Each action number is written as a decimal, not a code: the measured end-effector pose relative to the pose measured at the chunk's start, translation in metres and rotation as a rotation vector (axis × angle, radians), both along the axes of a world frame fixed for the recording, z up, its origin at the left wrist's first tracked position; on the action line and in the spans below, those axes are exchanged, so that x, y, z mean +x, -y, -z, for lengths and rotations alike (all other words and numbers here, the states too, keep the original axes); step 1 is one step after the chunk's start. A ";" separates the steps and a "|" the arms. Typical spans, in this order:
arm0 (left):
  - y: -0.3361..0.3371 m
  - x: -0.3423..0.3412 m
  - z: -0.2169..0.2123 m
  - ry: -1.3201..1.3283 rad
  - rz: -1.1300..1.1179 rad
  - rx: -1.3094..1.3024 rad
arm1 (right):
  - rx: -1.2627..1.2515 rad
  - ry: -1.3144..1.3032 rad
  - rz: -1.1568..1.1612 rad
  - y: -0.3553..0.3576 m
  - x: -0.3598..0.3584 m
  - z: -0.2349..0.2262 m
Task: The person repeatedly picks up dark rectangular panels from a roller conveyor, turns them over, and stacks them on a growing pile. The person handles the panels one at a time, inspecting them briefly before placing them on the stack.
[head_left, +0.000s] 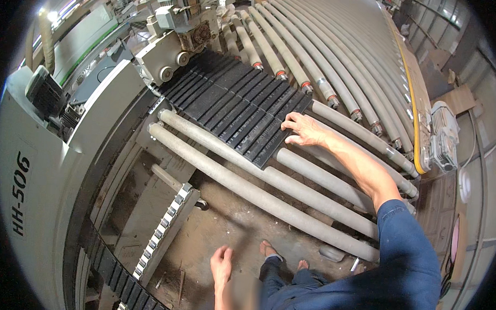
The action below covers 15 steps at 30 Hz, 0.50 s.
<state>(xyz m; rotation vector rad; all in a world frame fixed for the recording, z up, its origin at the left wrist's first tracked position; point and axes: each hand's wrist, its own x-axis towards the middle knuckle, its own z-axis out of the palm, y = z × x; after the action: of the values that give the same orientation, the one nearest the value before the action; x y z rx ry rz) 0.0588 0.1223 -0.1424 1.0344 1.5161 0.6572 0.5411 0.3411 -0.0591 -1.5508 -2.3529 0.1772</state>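
A wide black ribbed panel, made of several long parallel slats (233, 100), lies across grey rollers in front of a white machine. My right arm reaches forward over the rollers. At the panel's right edge, the bent fingertips of my right hand (305, 131) touch the slat ends; its thumb and fingers are apart. Whether the slats are joined to each other, I cannot tell. Low in the picture my left hand (221, 262) hangs above the floor with loosely curled fingers and nothing visible in it.
The white machine body (44, 202) with a dark motor (47, 93) stands on the left. A row of small white wheels (161, 228) runs below it. Grey conveyor rollers (338, 65) extend far back, bordered by a yellow-edged rail (411, 95) and another motor (444, 134) at right.
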 end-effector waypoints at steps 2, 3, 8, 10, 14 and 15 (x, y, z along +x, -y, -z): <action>-0.033 0.025 0.004 0.118 0.026 0.078 | -0.016 0.001 0.016 0.001 -0.009 -0.002; -0.051 0.041 -0.006 0.152 0.031 0.104 | -0.019 0.002 0.016 0.005 -0.009 -0.004; -0.111 0.091 -0.004 0.229 -0.118 0.253 | 0.138 -0.007 -0.022 0.069 -0.020 -0.004; -0.125 0.112 -0.021 0.306 -0.158 0.156 | 0.159 0.002 0.040 0.112 -0.031 -0.002; -0.116 0.138 -0.028 0.476 -0.136 0.045 | 0.116 -0.044 0.075 0.218 -0.062 -0.004; -0.103 0.150 -0.025 0.444 -0.115 0.291 | 0.105 -0.037 0.090 0.247 -0.072 -0.008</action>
<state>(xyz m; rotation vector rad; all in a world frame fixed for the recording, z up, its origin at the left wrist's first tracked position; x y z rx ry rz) 0.2090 0.2250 -0.1177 0.9403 1.1157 1.1330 0.4691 0.0936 -0.0513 -1.5848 -2.2219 0.0600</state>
